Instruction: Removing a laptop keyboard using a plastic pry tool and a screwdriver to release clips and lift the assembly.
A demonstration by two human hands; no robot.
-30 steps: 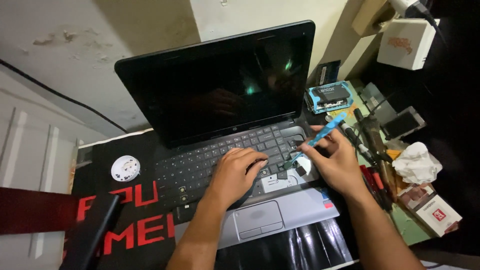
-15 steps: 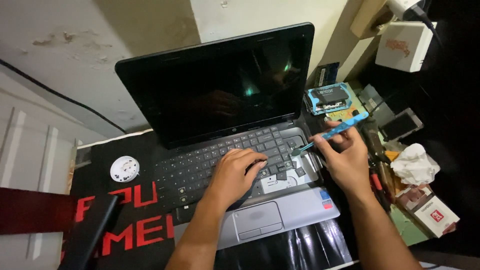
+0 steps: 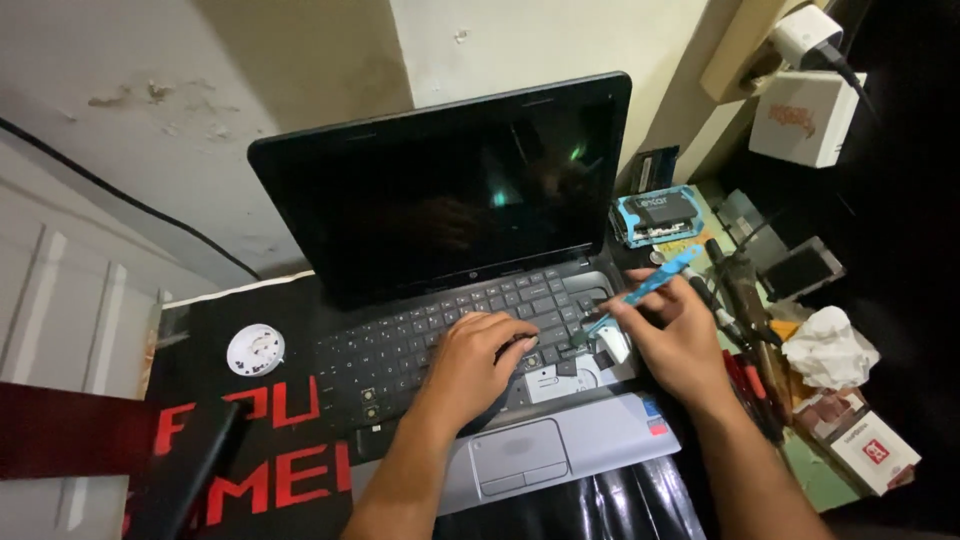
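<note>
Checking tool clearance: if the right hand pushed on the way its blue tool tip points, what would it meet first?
Probably the left hand: the right hand aims its blue tool down-left across the keyboard toward those fingertips, though depth is unclear.

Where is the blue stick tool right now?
In the head view, the blue stick tool is in the right hand, slanting over the right end of the laptop keyboard, beside the left hand.

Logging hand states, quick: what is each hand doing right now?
Left hand: empty, fingers pressing on the black laptop keyboard.
Right hand: closed on a slim blue plastic pry tool.
</note>
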